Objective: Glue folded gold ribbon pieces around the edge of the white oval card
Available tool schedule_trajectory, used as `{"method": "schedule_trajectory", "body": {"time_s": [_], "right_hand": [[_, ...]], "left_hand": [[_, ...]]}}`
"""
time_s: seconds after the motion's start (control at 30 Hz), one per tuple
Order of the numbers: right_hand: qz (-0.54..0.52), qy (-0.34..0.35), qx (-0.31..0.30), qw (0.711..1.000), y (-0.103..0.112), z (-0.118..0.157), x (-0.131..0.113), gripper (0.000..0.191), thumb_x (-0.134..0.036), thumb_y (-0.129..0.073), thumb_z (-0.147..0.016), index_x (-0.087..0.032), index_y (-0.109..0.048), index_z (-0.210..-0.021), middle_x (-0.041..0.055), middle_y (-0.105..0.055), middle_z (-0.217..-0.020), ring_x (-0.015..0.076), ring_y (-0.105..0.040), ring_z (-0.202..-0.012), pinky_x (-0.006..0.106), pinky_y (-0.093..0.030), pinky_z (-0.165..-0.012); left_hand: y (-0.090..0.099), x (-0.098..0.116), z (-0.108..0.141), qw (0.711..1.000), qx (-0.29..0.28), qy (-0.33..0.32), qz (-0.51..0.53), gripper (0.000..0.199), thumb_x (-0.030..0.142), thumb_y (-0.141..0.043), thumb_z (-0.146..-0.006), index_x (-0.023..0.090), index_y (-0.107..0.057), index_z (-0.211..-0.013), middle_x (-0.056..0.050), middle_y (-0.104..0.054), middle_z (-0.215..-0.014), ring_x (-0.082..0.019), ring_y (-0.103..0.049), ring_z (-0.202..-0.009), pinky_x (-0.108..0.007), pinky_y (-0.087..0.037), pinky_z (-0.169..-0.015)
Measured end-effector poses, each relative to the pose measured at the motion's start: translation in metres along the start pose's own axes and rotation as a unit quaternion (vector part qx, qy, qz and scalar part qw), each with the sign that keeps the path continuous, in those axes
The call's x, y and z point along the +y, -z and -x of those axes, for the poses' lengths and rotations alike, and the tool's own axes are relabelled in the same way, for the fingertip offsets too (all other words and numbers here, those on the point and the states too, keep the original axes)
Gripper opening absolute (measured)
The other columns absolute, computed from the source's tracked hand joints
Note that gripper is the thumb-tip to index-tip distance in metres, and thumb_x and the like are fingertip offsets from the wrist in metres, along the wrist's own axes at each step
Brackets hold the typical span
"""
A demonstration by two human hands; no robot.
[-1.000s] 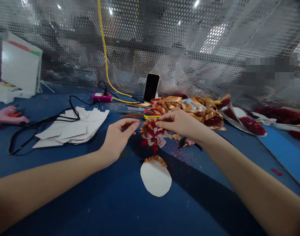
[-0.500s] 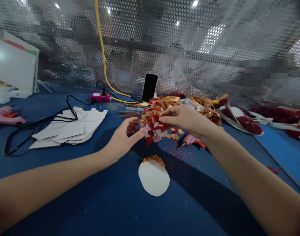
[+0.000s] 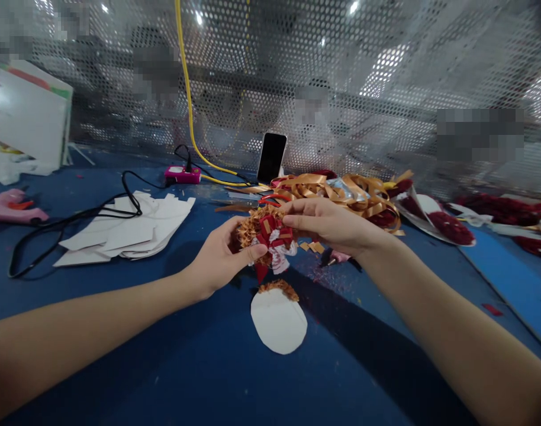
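Note:
Between my hands, above the blue table, is a ruffled ribbon decoration (image 3: 273,236) with orange-gold frills and red and white pieces. My left hand (image 3: 226,251) is closed round its left side, thumb across the front. The fingers of my right hand (image 3: 326,222) grip its upper right edge. Below it lies a white cardboard oval (image 3: 279,322) with an orange-gold frilled strip (image 3: 279,289) along its top edge. A pink glue gun (image 3: 339,256) shows only in part under my right hand, near small gold ribbon squares (image 3: 312,247).
White card sheets (image 3: 128,228) and a black cable (image 3: 70,219) lie left, beside another pink glue gun (image 3: 13,207). At the back are a magenta power strip (image 3: 182,174), a phone (image 3: 271,157) and tangled gold ribbons (image 3: 363,192). Dark red trimmed pieces (image 3: 450,226) lie right.
My left hand has closed in on the decoration's left side, and the decoration has shifted slightly left. My right hand has come a little lower, covering more of the nearer glue gun.

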State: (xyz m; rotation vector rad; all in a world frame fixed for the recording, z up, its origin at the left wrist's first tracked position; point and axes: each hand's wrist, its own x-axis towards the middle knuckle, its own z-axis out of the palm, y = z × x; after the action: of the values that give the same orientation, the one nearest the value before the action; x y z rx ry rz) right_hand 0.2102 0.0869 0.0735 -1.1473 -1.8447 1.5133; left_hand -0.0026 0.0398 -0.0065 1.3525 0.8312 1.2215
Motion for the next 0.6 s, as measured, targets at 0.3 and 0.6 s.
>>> {"method": "schedule_trajectory", "body": {"time_s": [0.3,0.6], "right_hand": [[0.029,-0.007,0.014,0.999,-0.013,0.004,-0.003,0.031,-0.047,-0.082,-0.076,-0.02,-0.073,-0.089,0.0007,-0.07,-0.087,0.0119,-0.06,-0.076,0.026,-0.048,-0.071],[-0.026,-0.027,0.017,0.999,-0.008,0.002,-0.001,0.029,-0.044,-0.083,-0.074,-0.018,-0.073,-0.08,-0.0013,-0.064,-0.069,0.0072,-0.049,-0.057,0.023,-0.038,-0.051]], "left_hand": [[0.002,-0.006,-0.005,0.999,0.042,0.018,0.029,0.043,0.036,-0.082,-0.081,0.017,-0.061,-0.114,-0.008,-0.073,-0.113,-0.022,-0.068,-0.104,-0.039,-0.054,-0.098],[0.003,-0.004,-0.004,0.991,0.0,0.056,0.12,0.042,0.033,-0.085,-0.079,0.014,-0.071,-0.113,-0.01,-0.075,-0.115,-0.022,-0.069,-0.104,-0.037,-0.054,-0.097]]}}
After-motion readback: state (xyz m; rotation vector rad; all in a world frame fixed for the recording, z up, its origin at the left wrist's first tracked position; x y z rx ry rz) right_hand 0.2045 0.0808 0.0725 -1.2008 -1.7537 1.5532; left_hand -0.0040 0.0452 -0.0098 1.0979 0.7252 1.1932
